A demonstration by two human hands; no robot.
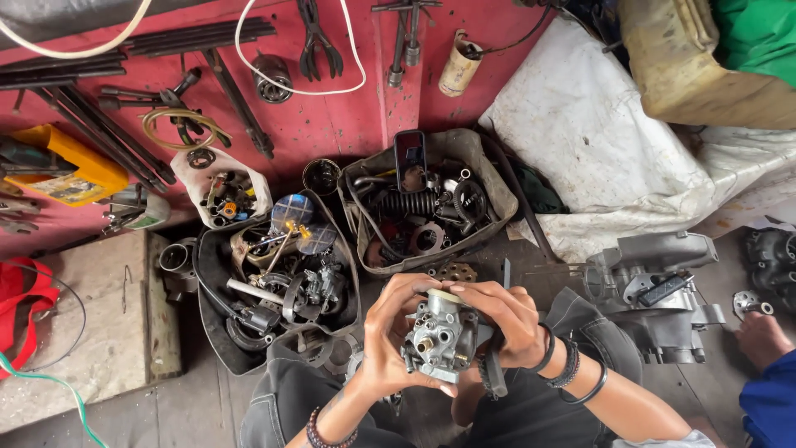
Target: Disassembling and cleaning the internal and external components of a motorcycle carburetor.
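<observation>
Over the lap, low above the workshop floor: both hands closed on a small grey cast-metal carburettor (439, 336) with brass fittings.

Left hand (390, 340) wraps the carburettor's left side, fingers curled over its top, thumb under. Right hand (506, 319) grips right side, fingers pressed together across the pale round top; dark bead bracelets on that wrist. Part held upright between the knees, off the floor. Just beyond: grey fabric bag (489, 178) holding springs, gears and black hose; beside it an open black bag (211, 332) of mixed engine parts. White tub (199, 178) of small hardware further left. Grey metal engine casing (655, 290) lies right, near another person's hand (759, 336) in a blue sleeve. Red wall (348, 116) with long tools behind.
</observation>
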